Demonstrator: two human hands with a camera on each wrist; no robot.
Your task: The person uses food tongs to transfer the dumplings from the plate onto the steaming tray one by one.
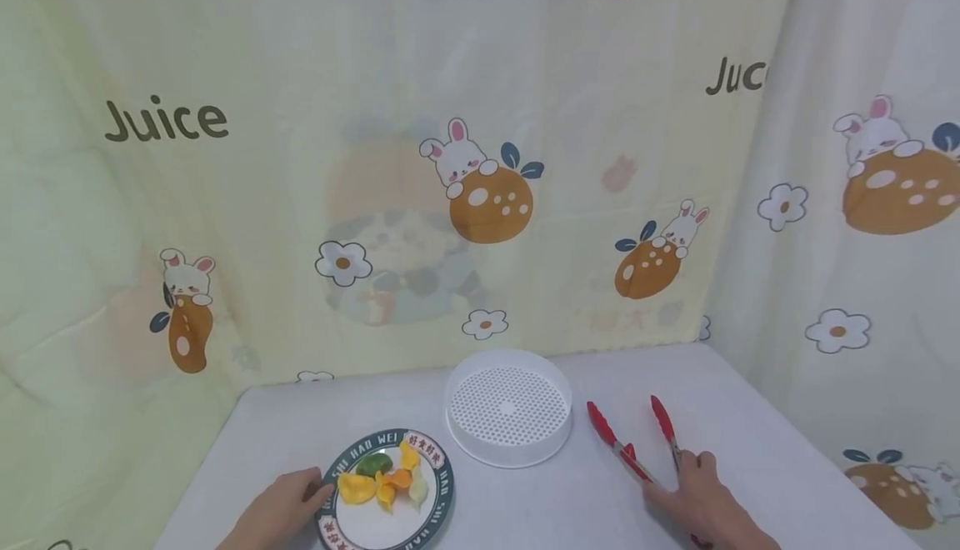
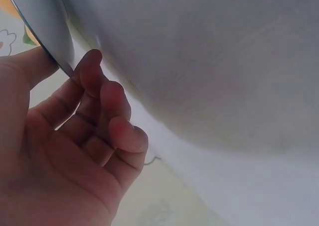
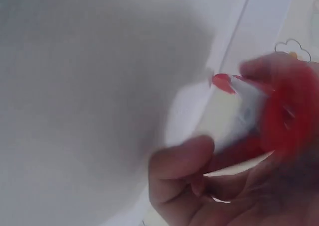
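At the table's left, my left hand [image 1: 281, 507] pinches the edge of a round plate [image 1: 372, 528] with a dark green, lettered rim. Several dumpling-shaped pieces in yellow [image 1: 356, 488], green [image 1: 374, 464], orange and pale white [image 1: 417, 487] lie on it. In the left wrist view, the thumb and index finger meet at the plate's rim [image 2: 55, 59]. On the right, my right hand [image 1: 701, 496] holds red-tipped tongs [image 1: 624, 454], their arms spread apart and pointing away from me. Between plate and tongs stands a white round steamer tray [image 1: 510, 452] with a perforated base. The right wrist view is blurred.
A white-covered table [image 1: 540, 504] carries everything. A printed curtain [image 1: 405, 300] with rabbits, oranges and flowers hangs along its back edge, and more curtain [image 1: 832, 267] hangs on the right side.
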